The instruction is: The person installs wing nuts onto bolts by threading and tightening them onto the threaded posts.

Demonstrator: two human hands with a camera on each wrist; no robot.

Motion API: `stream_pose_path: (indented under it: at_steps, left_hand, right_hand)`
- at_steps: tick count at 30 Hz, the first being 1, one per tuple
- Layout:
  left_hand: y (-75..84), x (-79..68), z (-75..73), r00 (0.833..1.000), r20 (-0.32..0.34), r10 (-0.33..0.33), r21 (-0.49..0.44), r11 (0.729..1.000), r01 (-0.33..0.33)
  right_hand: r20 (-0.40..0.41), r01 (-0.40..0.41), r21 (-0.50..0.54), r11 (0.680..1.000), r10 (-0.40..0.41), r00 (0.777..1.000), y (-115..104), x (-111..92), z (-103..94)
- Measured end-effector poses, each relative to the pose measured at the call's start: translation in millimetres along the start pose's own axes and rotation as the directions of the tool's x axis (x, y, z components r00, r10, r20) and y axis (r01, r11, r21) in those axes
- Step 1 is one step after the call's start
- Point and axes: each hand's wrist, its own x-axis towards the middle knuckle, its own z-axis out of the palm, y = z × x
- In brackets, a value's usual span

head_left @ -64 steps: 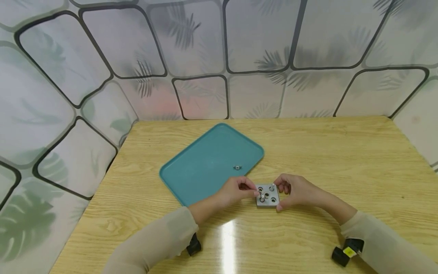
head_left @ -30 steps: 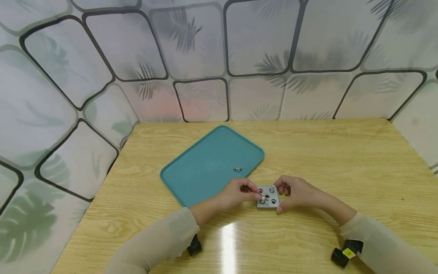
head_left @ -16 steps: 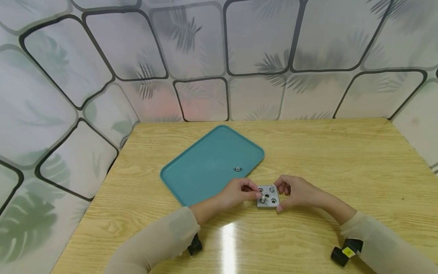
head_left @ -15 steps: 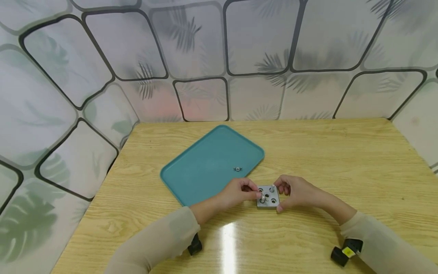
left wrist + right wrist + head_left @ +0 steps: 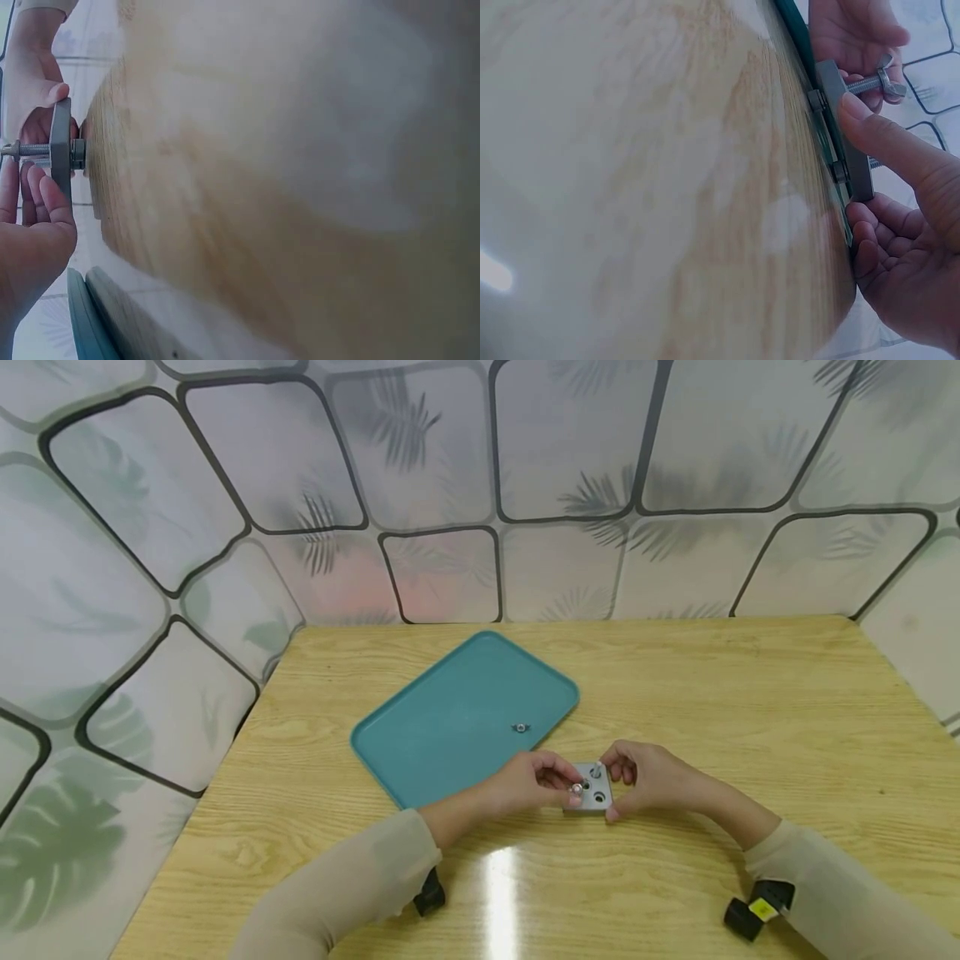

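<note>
A square grey metal plate (image 5: 587, 802) with several holes stands just above the table, bolt heads (image 5: 817, 100) on its underside. My right hand (image 5: 654, 777) grips its right edge, thumb at the near corner and fingers at the far one. On the plate's left side a threaded bolt (image 5: 34, 149) pokes up, with a wing nut (image 5: 889, 82) near its free end. My left hand (image 5: 523, 785) pinches around this wing nut, its fingers curled behind the bolt and covering the plate's left holes. A second bolt (image 5: 596, 771) rises bare at the far right corner.
Behind the left hand lies a teal tray (image 5: 442, 718), set at an angle on the wooden table (image 5: 735, 710). Another wing nut (image 5: 521, 727) rests in the tray near its right edge. A patterned wall (image 5: 570, 568) stands along the table's back edge.
My left fingers have shifted right and further round the wing nut, now hiding the plate's left holes. The right hand and the plate stay in place.
</note>
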Motion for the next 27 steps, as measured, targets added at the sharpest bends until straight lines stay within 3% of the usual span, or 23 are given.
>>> stream_pose_path:
  at_steps: [5, 17, 27]
  left_hand:
    - [-1.6, -0.2, -0.8, 1.000, 0.026, 0.013, -0.002, 1.000, -0.013]
    - [-7.5, 2.2, -3.6, 0.994, -0.113, -0.001, 0.007, 1.000, 0.001]
    - [-6.3, 1.4, -4.3, 0.997, -0.078, 0.023, 0.000, 1.000, -0.023]
  right_hand:
    - [0.001, -0.002, 0.009, 1.000, 0.002, 1.000, -0.4, 0.4, 0.1]
    - [0.001, -0.012, 0.004, 1.000, 0.012, 1.000, 1.2, 0.6, 0.5]
    - [0.006, -0.019, 0.006, 1.000, 0.019, 1.000, -0.8, 0.7, -0.4]
